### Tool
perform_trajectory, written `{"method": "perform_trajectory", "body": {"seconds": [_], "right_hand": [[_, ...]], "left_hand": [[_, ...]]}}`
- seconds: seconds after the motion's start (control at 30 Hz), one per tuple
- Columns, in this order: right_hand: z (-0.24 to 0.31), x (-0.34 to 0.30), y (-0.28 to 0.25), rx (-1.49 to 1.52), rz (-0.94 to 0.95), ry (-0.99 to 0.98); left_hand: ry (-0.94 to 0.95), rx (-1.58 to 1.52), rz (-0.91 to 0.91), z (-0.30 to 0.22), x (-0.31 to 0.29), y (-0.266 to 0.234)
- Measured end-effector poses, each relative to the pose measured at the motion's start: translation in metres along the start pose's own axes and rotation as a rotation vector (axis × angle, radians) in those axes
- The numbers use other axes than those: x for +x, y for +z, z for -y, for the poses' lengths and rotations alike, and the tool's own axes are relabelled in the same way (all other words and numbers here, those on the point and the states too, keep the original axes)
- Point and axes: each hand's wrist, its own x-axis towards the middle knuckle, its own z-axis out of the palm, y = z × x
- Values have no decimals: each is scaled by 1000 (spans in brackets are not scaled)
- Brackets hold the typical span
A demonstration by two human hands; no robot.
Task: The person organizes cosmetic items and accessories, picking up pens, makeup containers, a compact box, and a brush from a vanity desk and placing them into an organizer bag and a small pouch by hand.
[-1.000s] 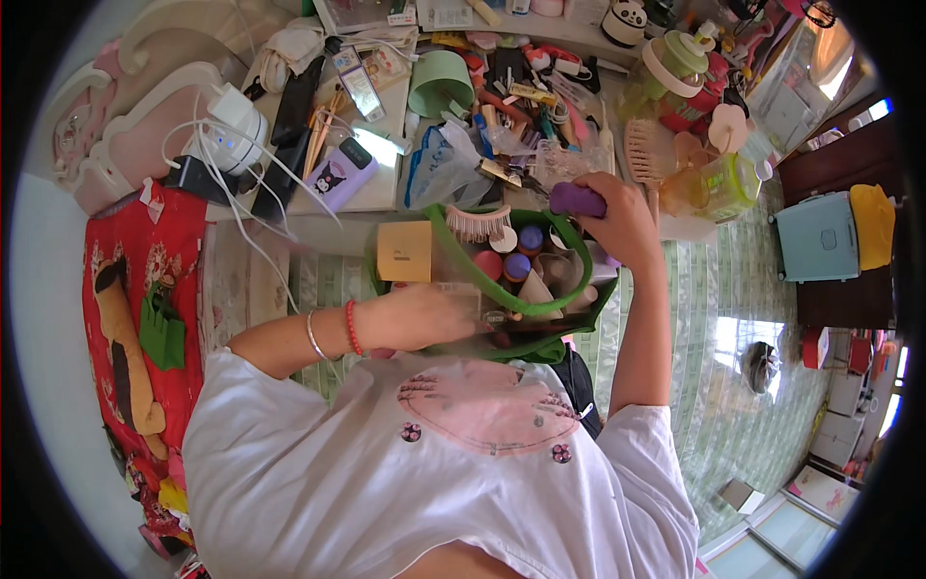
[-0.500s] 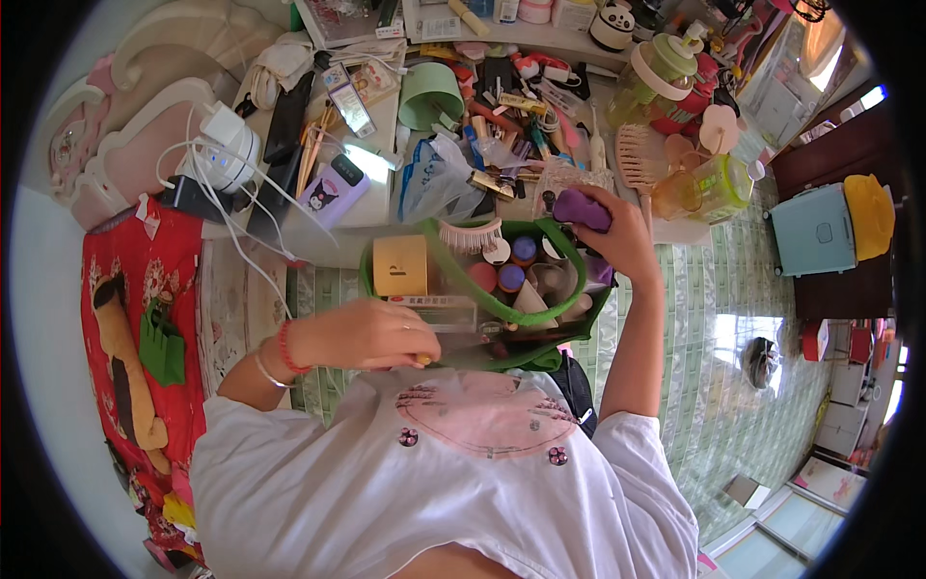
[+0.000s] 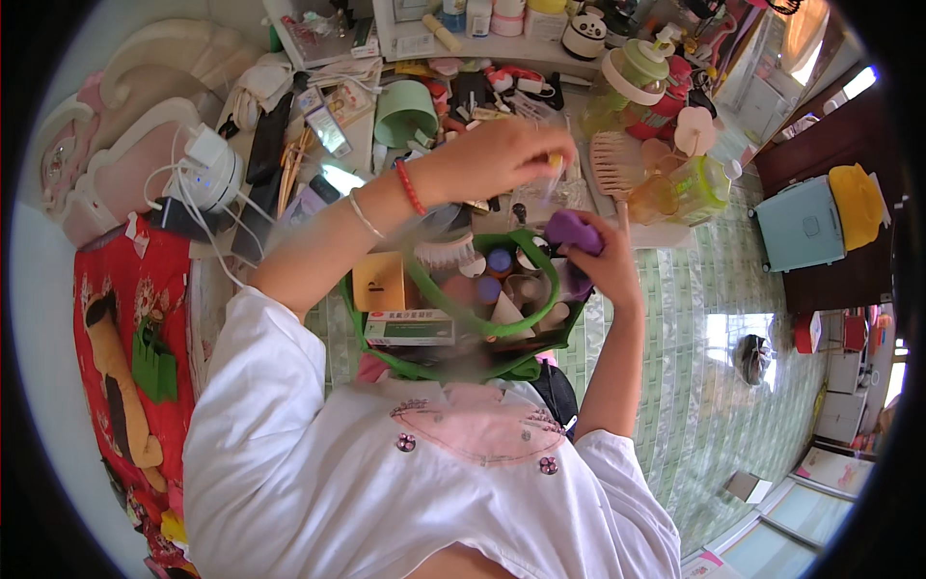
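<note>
My left hand (image 3: 511, 159) is stretched over the cluttered table, fingers pinched on a small yellow-tipped thing (image 3: 556, 160); motion blur hides its kind. My right hand (image 3: 610, 259) grips a rounded purple object (image 3: 573, 232) at the right rim of a green handled bag (image 3: 394, 361). Inside the bag stand a gold box (image 3: 378, 282), a white and green carton (image 3: 411, 328), a pale brush (image 3: 444, 255), blue-topped containers (image 3: 488, 289) and a white wedge (image 3: 510, 314). One green handle loops across the contents.
The table beyond holds a green cup (image 3: 404, 113), a pink comb (image 3: 610, 162), a green-capped bottle (image 3: 696, 183) and a pump bottle (image 3: 644, 72). White cables (image 3: 231, 270) hang at the left beside a charger (image 3: 207, 164). A blue suitcase (image 3: 805, 227) stands at the right.
My left hand has swung up from the bag's near left side to above the table, carrying the small yellow-tipped thing. My right hand stays by the bag's right rim, still holding the purple object.
</note>
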Motion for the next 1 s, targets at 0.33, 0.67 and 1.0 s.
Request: {"method": "perform_trajectory", "body": {"seconds": [0.33, 0.67, 1.0], "right_hand": [[-4, -5, 8, -117, 107, -108], [1, -12, -12, 9, 77, -130], [-2, -42, -14, 625, -327, -20]], "left_hand": [[-82, -102, 349, 4, -27, 20], [-209, -202, 158, 34, -5, 0], [-436, 729, 66, 141, -4, 21]]}}
